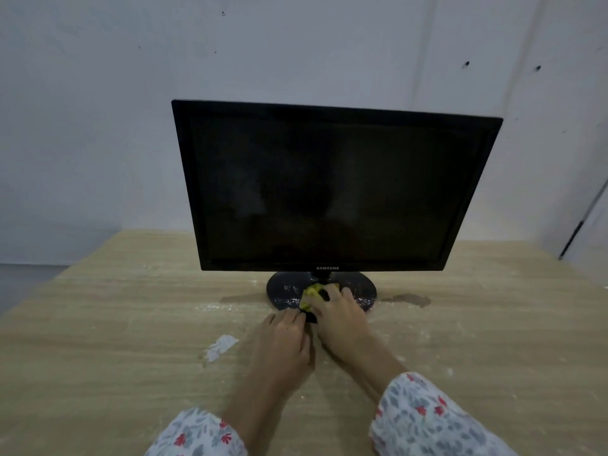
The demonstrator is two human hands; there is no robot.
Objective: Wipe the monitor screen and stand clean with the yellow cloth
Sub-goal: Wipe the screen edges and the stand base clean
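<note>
A black monitor (329, 189) stands on a wooden table, its dark screen smudged and switched off. Its oval black stand (286, 291) looks wet and glossy. My right hand (339, 319) lies over the front of the stand and grips a bunched yellow cloth (311, 294), which peeks out past the fingers. My left hand (283, 340) rests just left of it, fingers straight, fingertips touching the stand's front edge. Most of the cloth is hidden under my right hand.
The light wooden table (131, 324) carries a white scrap or smear (220, 347) left of my hands and a dark wet patch (408, 299) right of the stand. A grey-white wall rises close behind the monitor. The table's left edge drops off at far left.
</note>
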